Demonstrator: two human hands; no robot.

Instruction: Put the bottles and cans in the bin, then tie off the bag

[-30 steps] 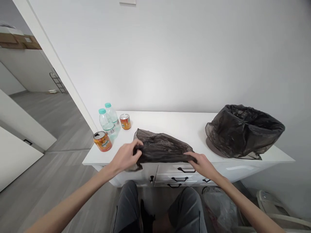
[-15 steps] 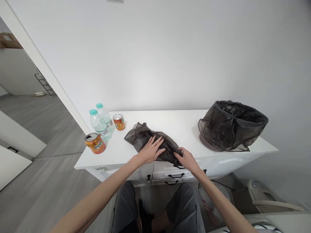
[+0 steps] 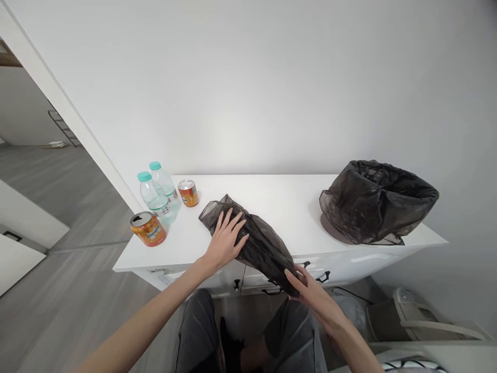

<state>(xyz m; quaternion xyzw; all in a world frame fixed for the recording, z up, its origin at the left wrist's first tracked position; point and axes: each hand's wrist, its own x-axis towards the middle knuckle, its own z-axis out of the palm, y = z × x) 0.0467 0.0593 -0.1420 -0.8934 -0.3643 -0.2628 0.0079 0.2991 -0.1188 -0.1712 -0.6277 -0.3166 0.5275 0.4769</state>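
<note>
A crumpled black plastic bag [image 3: 258,238] lies across the white cabinet top [image 3: 267,199], and its right end hangs over the front edge. My left hand [image 3: 225,241] rests flat on the bag's left part, fingers spread. Past the front edge, my right hand [image 3: 305,287] is closed around the right end of the bag, thumb on top and fingers beneath. Over to the right stands a bin [image 3: 330,228] lined with another black bag [image 3: 373,207], its mouth open upward.
At the left stand two clear bottles [image 3: 153,197] with teal caps, a small orange can [image 3: 188,193] and an opened orange can [image 3: 148,229] near the corner. The wall [image 3: 248,93] rises behind. Dark drawer handles [image 3: 324,277] stick out below the front edge.
My right hand has drawn the bag's right end down and toward me, past the front edge, stretching the bag longer. My left hand has shifted slightly left on it.
</note>
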